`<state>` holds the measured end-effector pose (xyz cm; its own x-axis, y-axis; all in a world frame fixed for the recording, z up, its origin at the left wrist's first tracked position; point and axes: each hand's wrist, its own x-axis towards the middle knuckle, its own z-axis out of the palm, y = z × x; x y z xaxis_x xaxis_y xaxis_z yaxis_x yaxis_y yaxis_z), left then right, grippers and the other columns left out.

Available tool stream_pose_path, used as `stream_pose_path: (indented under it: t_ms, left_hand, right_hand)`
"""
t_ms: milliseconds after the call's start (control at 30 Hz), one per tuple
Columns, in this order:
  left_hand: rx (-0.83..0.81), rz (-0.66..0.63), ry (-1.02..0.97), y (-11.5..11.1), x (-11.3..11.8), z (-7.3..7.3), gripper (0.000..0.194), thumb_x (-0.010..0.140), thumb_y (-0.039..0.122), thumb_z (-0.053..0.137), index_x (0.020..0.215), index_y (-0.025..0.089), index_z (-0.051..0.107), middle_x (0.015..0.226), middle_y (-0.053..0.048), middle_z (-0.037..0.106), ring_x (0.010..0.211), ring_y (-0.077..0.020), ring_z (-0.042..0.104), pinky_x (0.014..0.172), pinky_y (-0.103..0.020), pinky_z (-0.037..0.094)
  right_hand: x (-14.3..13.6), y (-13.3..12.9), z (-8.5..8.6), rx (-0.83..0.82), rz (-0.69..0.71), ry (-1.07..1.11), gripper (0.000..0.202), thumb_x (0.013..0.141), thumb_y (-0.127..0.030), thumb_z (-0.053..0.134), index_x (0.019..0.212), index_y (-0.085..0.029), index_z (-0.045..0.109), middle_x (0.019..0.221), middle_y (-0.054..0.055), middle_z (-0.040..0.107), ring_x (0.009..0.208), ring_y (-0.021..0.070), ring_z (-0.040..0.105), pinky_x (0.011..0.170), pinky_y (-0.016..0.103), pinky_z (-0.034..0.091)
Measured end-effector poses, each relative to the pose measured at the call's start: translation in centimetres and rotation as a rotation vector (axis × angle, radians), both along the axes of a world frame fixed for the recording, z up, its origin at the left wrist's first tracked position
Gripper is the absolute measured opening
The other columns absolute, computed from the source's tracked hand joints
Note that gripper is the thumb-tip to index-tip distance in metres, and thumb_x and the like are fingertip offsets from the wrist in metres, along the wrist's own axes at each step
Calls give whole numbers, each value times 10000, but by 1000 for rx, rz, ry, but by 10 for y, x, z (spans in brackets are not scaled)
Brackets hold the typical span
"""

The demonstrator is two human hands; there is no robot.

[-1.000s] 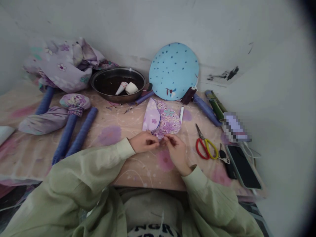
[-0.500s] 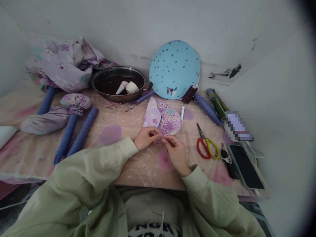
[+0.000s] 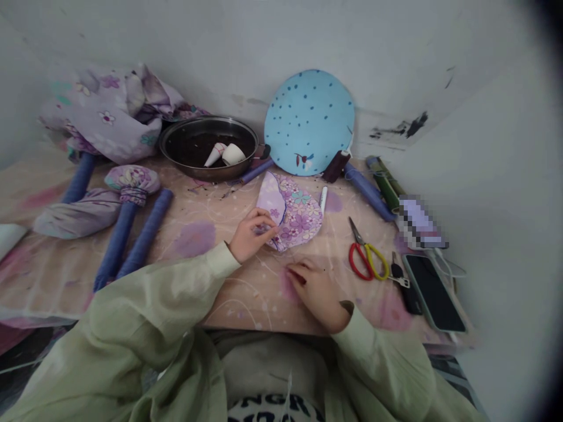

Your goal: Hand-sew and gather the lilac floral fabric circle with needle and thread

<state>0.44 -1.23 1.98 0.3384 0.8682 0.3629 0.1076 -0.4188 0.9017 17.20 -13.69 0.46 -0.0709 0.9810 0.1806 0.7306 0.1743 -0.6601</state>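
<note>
A floral purple cloth piece (image 3: pixel 303 217), with a plainer lilac flap edged in dark blue, lies on the table in front of me. My left hand (image 3: pixel 251 235) is closed on its lower left edge, with the thumb over the fabric. Lower and to the right, apart from the cloth, my right hand (image 3: pixel 317 293) has its fingertips pinched together. Whatever they hold, if anything, is too small to make out. A white marker (image 3: pixel 324 200) rests along the cloth's right side.
Scissors (image 3: pixel 368 255), keys (image 3: pixel 398 272) and a phone (image 3: pixel 434 293) lie to the right. Behind are a metal pan (image 3: pixel 206 170) holding a white cone and cup, a round blue fan-shaped panel (image 3: pixel 310 123) and a dark thread spool (image 3: pixel 336 166). Blue wrapped rods (image 3: pixel 147 234) lie left.
My right hand has moved down and right, away from the cloth and my left hand. My left hand has shifted slightly up and left, still at the cloth's edge.
</note>
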Motion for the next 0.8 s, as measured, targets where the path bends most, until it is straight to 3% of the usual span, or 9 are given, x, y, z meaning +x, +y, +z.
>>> stream_pose_path:
  t_ms: [100,167,300,367,500,600,800]
  left_hand:
    - [29,-4,-14,1,-1,1,117,752,263,665,695,161,652,862,-37,533,857,-156,544,861,-306,409]
    - [54,-28,5,0,-2,4,117,755,263,665,699,163,648,879,-43,545,866,-161,552,866,-314,410]
    - [133,-120,88,-2,0,17,116,771,275,651,713,175,655,903,-56,576,898,-179,560,890,-343,411]
    - [161,-154,118,-3,3,22,123,772,283,652,712,176,661,899,-63,592,915,-193,562,897,-362,413]
    - [165,-179,135,-2,8,27,134,776,290,654,720,169,665,888,-68,611,916,-198,572,892,-370,425]
    - [175,-202,148,0,7,25,133,796,298,638,812,169,664,908,-63,624,909,-180,586,872,-338,442]
    - [319,-305,496,3,1,11,130,840,249,571,855,166,669,866,-53,663,845,-167,588,796,-306,420]
  right_hand:
    - [3,-9,15,-19,-1,-63,270,793,-188,588,1043,-213,688,658,28,635,541,173,557,543,307,453]
    - [8,-6,28,-9,-13,-66,224,813,-230,587,1006,-202,696,638,21,628,529,161,551,540,294,446]
    - [14,23,49,84,-56,64,201,810,-318,619,932,-183,706,773,38,642,546,123,536,577,278,453]
    - [13,41,55,78,-28,118,204,782,-344,650,896,-189,715,741,32,631,563,132,527,577,282,439]
    - [9,64,55,32,42,175,141,779,-311,643,740,-199,719,659,17,624,609,150,541,582,281,413]
    - [10,66,49,3,36,218,162,791,-309,626,733,-188,716,673,20,658,615,146,554,581,271,412]
    - [18,60,38,-65,-36,319,187,768,-331,645,769,-159,720,708,35,700,599,143,577,561,260,427]
